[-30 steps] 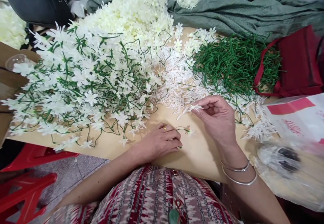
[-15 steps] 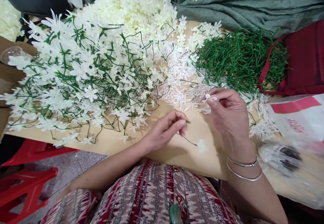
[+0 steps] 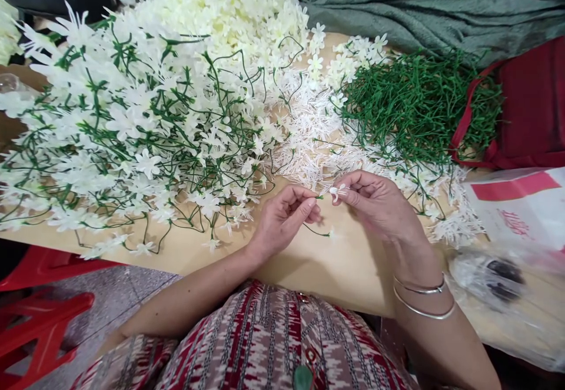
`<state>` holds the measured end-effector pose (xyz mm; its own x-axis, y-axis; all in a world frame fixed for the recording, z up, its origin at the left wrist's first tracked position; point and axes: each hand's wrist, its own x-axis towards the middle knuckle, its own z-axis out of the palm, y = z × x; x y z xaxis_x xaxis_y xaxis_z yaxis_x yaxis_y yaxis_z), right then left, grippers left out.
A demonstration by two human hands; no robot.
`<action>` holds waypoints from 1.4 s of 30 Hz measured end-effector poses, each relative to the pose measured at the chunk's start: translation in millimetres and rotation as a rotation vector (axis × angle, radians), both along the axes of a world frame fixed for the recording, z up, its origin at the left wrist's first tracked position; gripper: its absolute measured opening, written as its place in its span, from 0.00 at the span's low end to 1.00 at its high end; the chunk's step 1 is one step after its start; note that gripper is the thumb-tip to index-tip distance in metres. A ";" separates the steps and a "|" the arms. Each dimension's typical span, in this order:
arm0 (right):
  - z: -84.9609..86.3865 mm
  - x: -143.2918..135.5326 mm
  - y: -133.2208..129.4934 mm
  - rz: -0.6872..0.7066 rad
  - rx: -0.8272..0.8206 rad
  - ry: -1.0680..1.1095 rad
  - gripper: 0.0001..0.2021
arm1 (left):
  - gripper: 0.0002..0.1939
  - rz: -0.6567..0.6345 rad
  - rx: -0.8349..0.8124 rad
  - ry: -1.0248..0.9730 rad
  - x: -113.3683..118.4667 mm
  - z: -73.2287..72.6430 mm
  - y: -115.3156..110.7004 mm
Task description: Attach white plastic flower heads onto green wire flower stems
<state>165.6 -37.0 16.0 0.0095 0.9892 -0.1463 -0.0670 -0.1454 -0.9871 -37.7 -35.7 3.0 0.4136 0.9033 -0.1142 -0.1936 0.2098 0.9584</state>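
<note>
My left hand (image 3: 289, 216) pinches a thin green artificial flower stem (image 3: 318, 197). One of its ends points right from my fingertips, and a lower branch with a white blossom (image 3: 332, 234) hangs over the table. Facing it, my right hand (image 3: 375, 205) pinches a small white artificial flower (image 3: 338, 192) between thumb and forefinger. The flower and the stem tip are very close; I cannot tell whether they touch. Left of my hands lies a big heap of white flowers on green stems (image 3: 145, 125).
Loose white thin pieces (image 3: 304, 125) cover the middle of the table (image 3: 335, 278). Behind are pale yellow-white blossoms (image 3: 247, 7), green stems (image 3: 419, 102) and a grey-green cloth (image 3: 419, 13). At right are a red bag (image 3: 534, 102) and plastic bags (image 3: 516, 202). Red stools (image 3: 48, 325) stand lower left.
My right hand has moved left and slightly down with the white flower, bringing it to the stem's tip. My left hand has risen slightly, still pinching the stem.
</note>
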 end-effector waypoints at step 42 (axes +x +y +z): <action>4.8 -25.2 -10.1 0.011 -0.082 0.003 0.11 | 0.16 0.076 -0.006 -0.020 6.0 1.3 -3.1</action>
<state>140.3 -47.0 20.8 -0.0020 0.9740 -0.2266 -0.0677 -0.2262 -0.9717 -31.7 -38.8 4.3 0.3461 0.9315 -0.1118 -0.2282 0.1992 0.9530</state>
